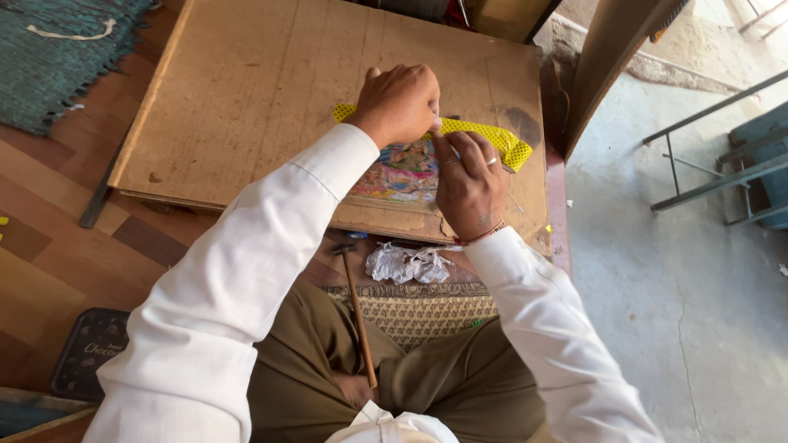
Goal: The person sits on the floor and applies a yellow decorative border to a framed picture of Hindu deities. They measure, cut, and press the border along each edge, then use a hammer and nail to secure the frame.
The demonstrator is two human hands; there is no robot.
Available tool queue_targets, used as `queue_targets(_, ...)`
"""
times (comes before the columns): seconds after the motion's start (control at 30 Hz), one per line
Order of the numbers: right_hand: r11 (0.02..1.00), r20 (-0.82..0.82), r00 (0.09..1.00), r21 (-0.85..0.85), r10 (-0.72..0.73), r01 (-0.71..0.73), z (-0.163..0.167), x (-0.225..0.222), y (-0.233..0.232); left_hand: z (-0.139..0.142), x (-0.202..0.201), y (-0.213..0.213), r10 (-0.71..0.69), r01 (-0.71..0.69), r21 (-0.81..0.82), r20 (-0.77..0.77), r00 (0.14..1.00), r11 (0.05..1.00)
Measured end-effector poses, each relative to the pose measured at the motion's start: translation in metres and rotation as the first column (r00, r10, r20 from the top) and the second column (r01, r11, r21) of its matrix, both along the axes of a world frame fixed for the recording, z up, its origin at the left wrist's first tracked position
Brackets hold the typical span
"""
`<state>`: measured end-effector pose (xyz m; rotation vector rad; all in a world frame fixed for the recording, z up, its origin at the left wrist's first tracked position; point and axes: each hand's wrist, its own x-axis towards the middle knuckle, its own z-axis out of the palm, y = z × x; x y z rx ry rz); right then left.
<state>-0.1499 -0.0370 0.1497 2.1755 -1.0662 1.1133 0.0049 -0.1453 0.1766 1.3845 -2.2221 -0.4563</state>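
A colourful printed picture (pixel 402 174) lies on a low wooden board (pixel 263 90), with a yellow dotted strip (pixel 492 138) along its top edge. My left hand (pixel 398 102) presses down on the strip near the picture's upper left, fingers curled. My right hand (pixel 468 184) rests on the picture's right side, thumb and fingers pinching something small at the strip; a ring shows on one finger. Both sleeves are white.
A hammer (pixel 359 312) with a wooden handle lies by my lap, next to crumpled silver foil (pixel 408 264) on a patterned mat (pixel 427 312). A teal rug (pixel 49 57) is far left, a dark tin (pixel 86 353) lower left, metal frames (pixel 722 164) right.
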Motion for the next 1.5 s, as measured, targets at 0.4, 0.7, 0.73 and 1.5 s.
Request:
queue_targets(0.4, 0.996, 0.151, 0.988, 0.09, 0.013, -0.027, 0.005, 0.01, -0.023, -0.038, 0.102, 0.023, 0.069, 0.073, 0.18, -0.673, 0.736, 0.981)
queue_targets(0.7, 0.996, 0.152, 0.988, 0.085, -0.013, 0.0, 0.003, 0.023, -0.022, -0.046, 0.095, 0.024, 0.266, -0.106, 0.244, -0.874, 0.406, 0.964)
queue_targets(0.73, 0.998, 0.145, 0.989, 0.066, -0.017, 0.007, 0.002, 0.027, -0.019, -0.047, 0.095, 0.028, 0.303, -0.137, 0.271, -0.869, 0.391, 0.953)
queue_targets(1.5, 0.997, 0.02, 0.998, -0.033, -0.062, 0.063, 0.007, 0.028, -0.03, -0.05, 0.098, 0.043, 0.206, -0.074, 0.193, -0.93, 0.304, 0.978)
